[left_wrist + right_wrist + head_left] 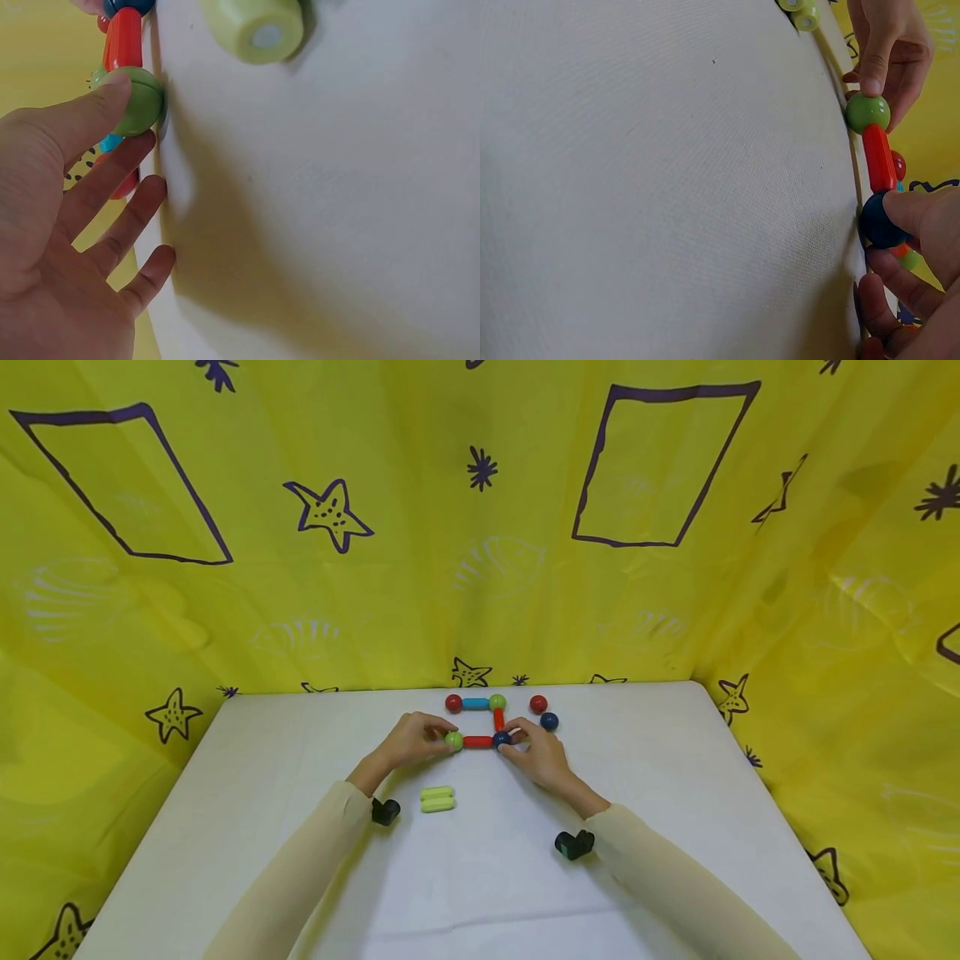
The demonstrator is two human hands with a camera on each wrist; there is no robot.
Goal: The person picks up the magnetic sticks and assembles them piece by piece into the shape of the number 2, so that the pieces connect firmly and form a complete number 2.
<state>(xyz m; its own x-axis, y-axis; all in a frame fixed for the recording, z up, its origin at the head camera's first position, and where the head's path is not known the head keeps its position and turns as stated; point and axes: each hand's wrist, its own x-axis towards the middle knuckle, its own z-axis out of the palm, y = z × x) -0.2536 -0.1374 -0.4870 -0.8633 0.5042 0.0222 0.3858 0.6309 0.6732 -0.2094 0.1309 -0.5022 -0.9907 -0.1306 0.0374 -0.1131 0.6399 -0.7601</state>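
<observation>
On the white table lies a linked chain of balls and rods. Its near side is a green ball (454, 741), a red rod (477, 742) and a dark blue ball (502, 740). My left hand (415, 740) pinches the green ball between thumb and fingers, its other fingers spread in the left wrist view. The dark blue ball is pinched by my right hand (542, 757). Behind it a second red rod (498, 719) leads back to another green ball (497, 702), joined by a blue rod (476, 703) to a red ball (453, 702).
Two pale green rods (437, 799) lie side by side nearer me, between the forearms. A loose red ball (538, 703) and a loose dark blue ball (549, 722) sit behind the right hand. A yellow patterned curtain (405, 610) borders the table (285, 743) at the back and sides.
</observation>
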